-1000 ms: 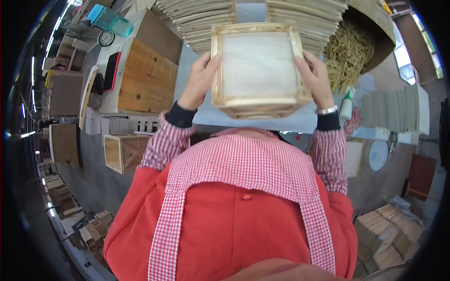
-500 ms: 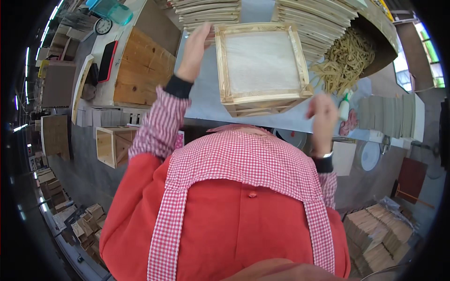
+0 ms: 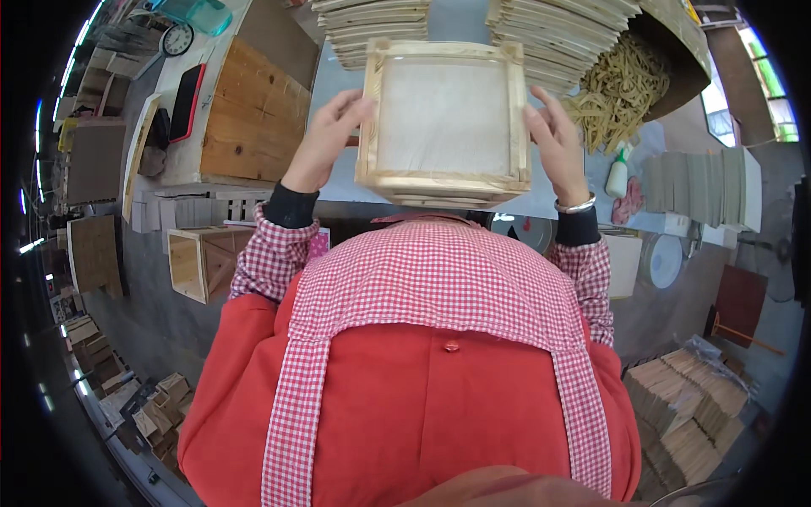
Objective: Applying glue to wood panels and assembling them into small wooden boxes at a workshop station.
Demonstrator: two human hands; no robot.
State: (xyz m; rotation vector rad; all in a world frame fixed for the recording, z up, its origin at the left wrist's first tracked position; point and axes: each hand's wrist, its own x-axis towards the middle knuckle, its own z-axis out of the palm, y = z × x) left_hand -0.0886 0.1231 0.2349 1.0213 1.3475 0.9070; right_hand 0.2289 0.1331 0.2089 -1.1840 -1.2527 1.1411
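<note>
A light wooden box frame (image 3: pixel 443 182) with a white, sheet-like panel (image 3: pixel 443 114) on its top sits on the worktable in front of me. My left hand (image 3: pixel 323 142) is at its left side, thumb against the upper edge and fingers partly behind that side. On the opposite side, my right hand (image 3: pixel 559 154) has its fingertips and thumb at the right edge. The box is gripped between both hands. Its lower part is mostly hidden beneath the top rim.
Stacks of thin wooden frames (image 3: pixel 376 25) (image 3: pixel 557 34) stand behind the box. To the right are a heap of tan strips (image 3: pixel 617 93), a white glue bottle (image 3: pixel 618 176), a pink cloth (image 3: pixel 628 203) and grey panels (image 3: pixel 693 190). A phone (image 3: pixel 187 103) lies on the left bench.
The box has turned to sit squarer to me and shifted a little left. My left hand came down along its left side; my right hand moved up and inward to the right edge.
</note>
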